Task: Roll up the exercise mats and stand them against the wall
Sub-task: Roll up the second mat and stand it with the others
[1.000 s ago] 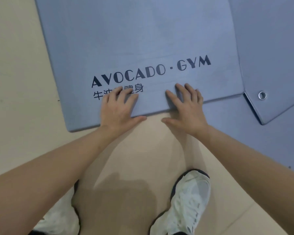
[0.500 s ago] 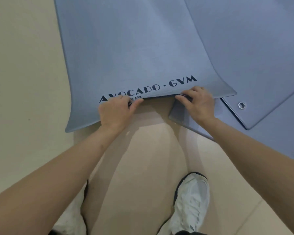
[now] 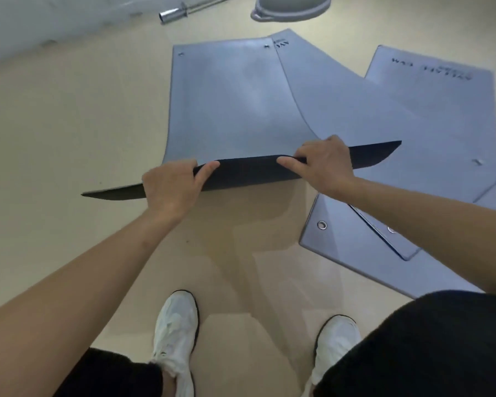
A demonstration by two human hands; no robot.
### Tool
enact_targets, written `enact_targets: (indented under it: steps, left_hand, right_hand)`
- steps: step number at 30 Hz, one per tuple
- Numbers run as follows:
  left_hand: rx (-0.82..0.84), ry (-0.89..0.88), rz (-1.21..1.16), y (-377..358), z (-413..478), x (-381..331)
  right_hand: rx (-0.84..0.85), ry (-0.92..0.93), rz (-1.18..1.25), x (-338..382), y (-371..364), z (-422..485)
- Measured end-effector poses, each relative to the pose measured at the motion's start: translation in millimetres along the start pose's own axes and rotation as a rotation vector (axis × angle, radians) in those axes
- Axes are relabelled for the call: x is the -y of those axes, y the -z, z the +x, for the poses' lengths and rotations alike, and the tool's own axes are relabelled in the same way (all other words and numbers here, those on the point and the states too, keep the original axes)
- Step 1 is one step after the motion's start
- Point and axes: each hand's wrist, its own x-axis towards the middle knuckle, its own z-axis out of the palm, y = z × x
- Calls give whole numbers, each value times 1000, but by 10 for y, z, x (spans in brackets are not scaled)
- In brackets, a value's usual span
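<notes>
Underfoot beige floor [image 3: 69, 124], grey mats [image 3: 226, 104], barbell [image 3: 173, 13]

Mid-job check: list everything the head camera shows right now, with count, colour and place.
held mat: one, grey-blue top, dark underside, centre floor, near edge lifted
other mats: at least three, grey-blue, overlapping on the right
bar: one, silver, top, on floor
dome: one, grey, top centre, cut off by the frame
floor: beige, all around
shoes: two, white, bottom
left grip: pinches the lifted edge
right grip: pinches the lifted edge
</notes>
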Motion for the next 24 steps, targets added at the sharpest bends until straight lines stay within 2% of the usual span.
enact_targets:
  steps: [5,9,12,15,18,21,24]
  left_hand:
    - [-98,-131,-8,886,-267,266]
    - [-203,-265,-79,1323,-654,434]
    - [-202,-311,-136,1537,-950,496]
    - [-120,-306,-150,1622,-1230,521]
    - [32,-299,-125,1681,-1436,467]
    - [190,-315,-42,1700,-1638,382]
    - [256,-320,-11,1484,-1789,329]
  right_hand:
    - [-30,103,2,365,949,-197]
    - [-129,138,19,727,1337,-676]
    - [-204,131,32,963,1424,-1095]
    - [-241,116,51,1085,1393,-1481]
    - [-158,22,86,1180,1322,-1851]
    - [50,-148,175,1243,1191,-2109]
    - [187,-274,232,1196,929,-2191]
